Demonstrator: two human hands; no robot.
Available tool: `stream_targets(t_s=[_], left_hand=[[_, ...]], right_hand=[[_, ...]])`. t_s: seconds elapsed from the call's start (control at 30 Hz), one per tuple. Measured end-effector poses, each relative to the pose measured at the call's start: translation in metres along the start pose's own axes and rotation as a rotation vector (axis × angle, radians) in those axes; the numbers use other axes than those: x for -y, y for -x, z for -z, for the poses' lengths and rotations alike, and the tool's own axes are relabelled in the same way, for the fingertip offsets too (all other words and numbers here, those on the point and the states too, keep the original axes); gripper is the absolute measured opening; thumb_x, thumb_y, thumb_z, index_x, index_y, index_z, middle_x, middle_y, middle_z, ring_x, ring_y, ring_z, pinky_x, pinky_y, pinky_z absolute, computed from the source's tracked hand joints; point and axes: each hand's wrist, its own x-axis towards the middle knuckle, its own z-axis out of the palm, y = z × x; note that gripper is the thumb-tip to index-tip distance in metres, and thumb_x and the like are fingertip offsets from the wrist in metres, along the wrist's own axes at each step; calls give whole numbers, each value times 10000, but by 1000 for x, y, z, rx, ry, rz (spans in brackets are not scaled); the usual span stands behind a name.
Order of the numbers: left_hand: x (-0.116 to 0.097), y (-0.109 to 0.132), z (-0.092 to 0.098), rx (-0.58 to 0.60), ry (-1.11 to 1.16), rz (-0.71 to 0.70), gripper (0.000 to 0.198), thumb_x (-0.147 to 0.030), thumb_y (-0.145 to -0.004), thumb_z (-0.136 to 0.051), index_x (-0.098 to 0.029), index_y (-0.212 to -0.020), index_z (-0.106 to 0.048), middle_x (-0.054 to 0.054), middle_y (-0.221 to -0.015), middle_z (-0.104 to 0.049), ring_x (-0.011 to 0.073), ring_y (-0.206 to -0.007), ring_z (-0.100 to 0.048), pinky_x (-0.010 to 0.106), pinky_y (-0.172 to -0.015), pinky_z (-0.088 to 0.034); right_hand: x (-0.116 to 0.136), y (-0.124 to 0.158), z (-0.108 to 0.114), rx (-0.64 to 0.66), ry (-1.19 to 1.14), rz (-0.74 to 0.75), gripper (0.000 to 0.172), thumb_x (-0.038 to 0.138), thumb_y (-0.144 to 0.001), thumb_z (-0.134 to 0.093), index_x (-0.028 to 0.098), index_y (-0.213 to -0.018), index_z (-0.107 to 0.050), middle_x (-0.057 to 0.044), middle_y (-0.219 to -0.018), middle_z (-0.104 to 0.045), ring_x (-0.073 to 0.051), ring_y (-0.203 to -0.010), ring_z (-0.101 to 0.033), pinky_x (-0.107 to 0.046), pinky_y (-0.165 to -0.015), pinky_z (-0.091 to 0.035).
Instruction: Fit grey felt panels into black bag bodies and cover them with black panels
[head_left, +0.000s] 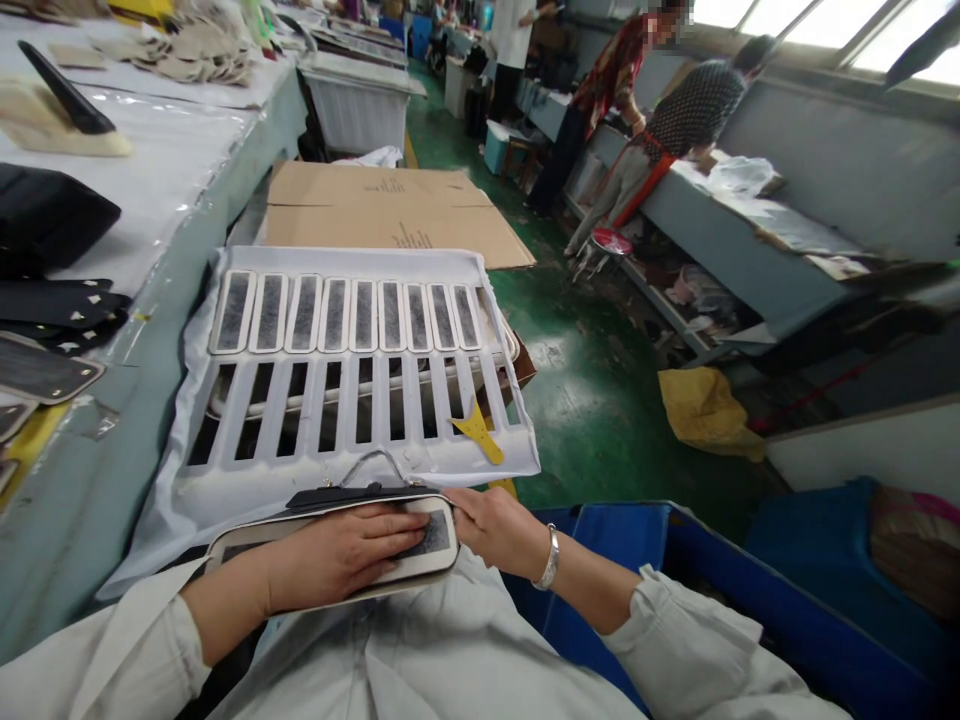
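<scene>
On my lap lies a bag (444,567) with a cream rim, a dark flap edge and a short metal chain (375,458) at its far side. A cream-rimmed panel with a dark grey middle (433,535) faces up on it. My left hand (352,545) presses flat on this panel, fingers stretched out and pointing right. At the bag's right corner, my right hand (491,522) pinches the edge between thumb and fingers. Just beyond is a white slatted rack (360,405) with a row of similar cream-rimmed panels (335,314). A yellow forked tool (478,432) rests on its slats.
Flattened cardboard (390,205) lies beyond the rack. A long workbench (172,215) on the left carries black pieces (56,305) and a black-handled tool (67,100). Blue bins (622,540) stand at my right. Two people (690,105) work at the right-hand bench.
</scene>
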Motion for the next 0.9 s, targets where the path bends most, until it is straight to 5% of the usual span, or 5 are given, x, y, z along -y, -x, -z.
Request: stream_targets(t_s=[0.27,0.5,0.6,0.73,0.9], left_hand=[[-20,1,-10,90,-191,-96,516,-122,-886,-410,-113,-1401,-373,119,-1426,-439,228,-1306,-405,364,-1109,-326],[-14,1,-5,-16,-269,-162,489,-102,-905,-402,-116,-1393,-384,120,-1392,-483,195,-1332,-374,341,-1136,-280],[-15,3,-5,16,-312,-156,471,-118,-900,-397,-87,-1370,-412,149,-1381,-488,224,-1306,-409,360,-1109,-322],[-20,7,-9,30,-301,-145,573,-115,-858,-423,-130,-1423,-328,155,-1389,-475,243,-1258,-464,376,-1056,-380],[-19,12,-13,11,-302,-183,641,-129,-841,-452,-215,-1452,-277,139,-1386,-482,284,-1197,-515,413,-978,-439]], right_hand=[[5,8,-6,-27,-53,-59,322,124,-825,-376,163,-992,-649,22,-521,-583,-80,-426,-509,-177,-509,-368],[15,5,-1,-63,-133,-102,312,138,-826,-413,154,-1035,-644,35,-502,-531,-77,-391,-495,-173,-450,-352],[14,7,-4,-131,-241,-165,323,277,-898,-413,155,-1142,-587,33,-527,-551,-89,-430,-524,-188,-487,-384],[11,30,-24,-208,-174,-307,633,596,-766,-585,108,-1162,-503,-3,-611,-601,-146,-559,-586,-227,-528,-403],[11,41,-45,188,-463,-554,441,581,-831,-486,155,-726,-514,8,-496,-544,-127,-389,-553,-223,-420,-430]])
